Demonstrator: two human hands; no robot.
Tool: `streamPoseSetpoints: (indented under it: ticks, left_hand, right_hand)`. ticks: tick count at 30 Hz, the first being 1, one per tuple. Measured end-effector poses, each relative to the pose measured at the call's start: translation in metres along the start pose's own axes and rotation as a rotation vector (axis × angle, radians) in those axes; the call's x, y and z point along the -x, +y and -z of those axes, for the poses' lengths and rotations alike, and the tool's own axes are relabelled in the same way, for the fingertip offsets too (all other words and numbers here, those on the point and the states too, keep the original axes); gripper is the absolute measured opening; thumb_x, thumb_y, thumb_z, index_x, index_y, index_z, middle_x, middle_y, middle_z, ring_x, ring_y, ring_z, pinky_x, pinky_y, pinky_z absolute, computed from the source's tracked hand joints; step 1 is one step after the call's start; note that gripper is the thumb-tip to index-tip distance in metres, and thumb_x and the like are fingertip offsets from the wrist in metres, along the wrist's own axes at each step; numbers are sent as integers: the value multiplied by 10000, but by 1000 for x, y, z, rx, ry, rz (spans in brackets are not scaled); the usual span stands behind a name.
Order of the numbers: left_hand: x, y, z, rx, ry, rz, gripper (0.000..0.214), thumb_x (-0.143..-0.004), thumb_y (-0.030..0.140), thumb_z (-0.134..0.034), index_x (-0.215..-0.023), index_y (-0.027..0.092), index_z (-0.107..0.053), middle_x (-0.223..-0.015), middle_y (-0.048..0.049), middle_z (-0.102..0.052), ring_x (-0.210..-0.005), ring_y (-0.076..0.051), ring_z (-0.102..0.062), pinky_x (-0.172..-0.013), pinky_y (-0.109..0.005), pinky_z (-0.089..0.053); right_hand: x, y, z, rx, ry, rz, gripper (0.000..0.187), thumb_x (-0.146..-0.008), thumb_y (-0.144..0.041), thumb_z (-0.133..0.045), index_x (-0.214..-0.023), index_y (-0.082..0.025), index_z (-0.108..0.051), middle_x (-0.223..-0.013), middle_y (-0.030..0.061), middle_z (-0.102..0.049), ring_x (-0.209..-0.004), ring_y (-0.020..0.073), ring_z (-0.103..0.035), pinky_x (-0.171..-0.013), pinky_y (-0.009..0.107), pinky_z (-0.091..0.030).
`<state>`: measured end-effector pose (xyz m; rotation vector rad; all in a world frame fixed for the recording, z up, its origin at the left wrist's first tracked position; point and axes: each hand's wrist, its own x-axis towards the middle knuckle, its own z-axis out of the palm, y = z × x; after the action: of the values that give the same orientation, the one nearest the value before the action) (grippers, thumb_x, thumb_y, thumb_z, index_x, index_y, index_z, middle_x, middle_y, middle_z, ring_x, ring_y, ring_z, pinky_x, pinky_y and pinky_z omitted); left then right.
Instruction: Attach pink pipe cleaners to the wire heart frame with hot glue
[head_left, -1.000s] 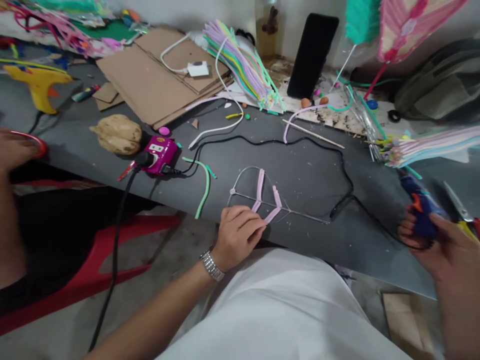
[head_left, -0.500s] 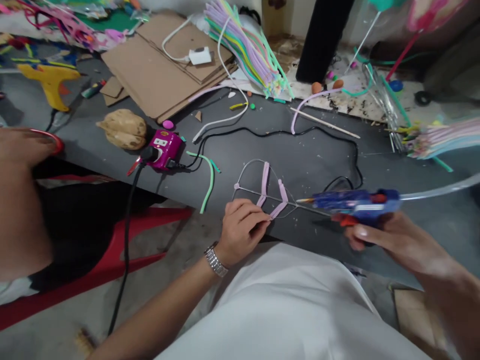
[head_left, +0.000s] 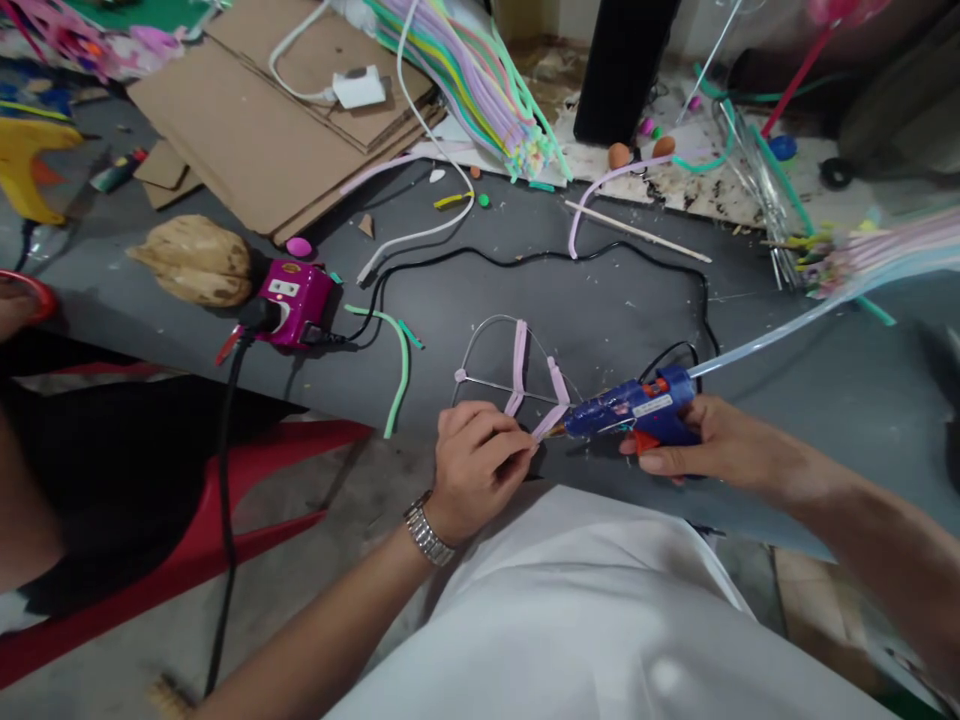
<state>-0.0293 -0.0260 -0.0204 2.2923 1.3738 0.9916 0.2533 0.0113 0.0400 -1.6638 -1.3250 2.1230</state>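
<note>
Left hand [head_left: 484, 460]: thumb and forefinger drawn together, no gap visible, pinching the near end of a bent, lilac, fuzzy strip [head_left: 559, 385]; other fingers curled. Right hand [head_left: 720, 445]: fingers wrapped round the handle of a blue plastic glue gun [head_left: 626, 408] with an orange trigger; cannot tell whether the trigger is squeezed. Nozzle is at the strip's lower arm, just beside the left fingertips; contact versus a slight gap not resolvable. The strip lies across a leaf-shaped, thin grey wire frame [head_left: 491, 384], on the near edge of the dark grey tabletop [head_left: 622, 310], with a second lilac strip beside it. Judgement on technique: pinch only the very end, keep skin clear of the tip, which is probably hot, steady the frame against the table, and lay a thin, even bead along the strip. Further out: a translucent glue stick [head_left: 772, 335] trails from the gun's rear; a black cable [head_left: 517, 263] loops behind the frame; a magenta power box [head_left: 296, 300] sits leftward, near a pale green fuzzy strip [head_left: 405, 375].
</note>
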Motion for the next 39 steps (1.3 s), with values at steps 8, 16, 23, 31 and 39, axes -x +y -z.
streamPoseSetpoints:
  ticks: [8, 16, 23, 31, 39]
  left_hand:
    - [-2, 2, 0, -1, -5, -6, 107, -865, 148, -679, -794, 226, -666, -793, -11, -766, -832, -205, -655, -776, -410, -410]
    - [-2, 1, -1, -4, 23, -36, 130, -839, 112, -690, -809, 235, -662, -791, 8, -766, -831, -199, -660, -790, -405, -393]
    - [-1, 0, -3, 2, 25, -47, 131, -838, 110, -692, -818, 236, -660, -799, 8, -768, -830, -201, -657, -794, -405, -378]
    - [-1, 0, -2, 0, 26, -44, 134, -838, 108, -695, -813, 236, -663, -801, 13, -775, -829, -201, -666, -791, -407, -375]
    - [-2, 1, -2, 11, 39, -60, 162, -814, 81, -714, -816, 233, -657, -795, 19, -770, -820, -192, -663, -791, -395, -368]
  right_hand:
    - [-5, -11, -14, 108, 54, -85, 208, -773, -343, -703, -766, -157, -610, -525, -44, -519, -498, 105, -463, -516, 250, -342]
    - [-5, -14, -12, 202, 102, -133, 220, -765, -358, -678, -850, -158, -646, -525, -61, -497, -487, 101, -433, -490, 237, -316]
    - [-4, -23, -16, 389, 162, -151, 248, -723, -381, -705, -786, -149, -646, -620, -36, -534, -572, 105, -430, -521, 236, -306]
    - [-5, -26, -19, 442, 191, -125, 222, -771, -358, -628, -800, -138, -642, -641, -30, -502, -587, 104, -411, -518, 237, -298]
    - [-9, -18, -20, 451, 163, -73, 174, -747, -328, -607, -709, -159, -596, -567, -58, -438, -523, 89, -354, -444, 224, -258]
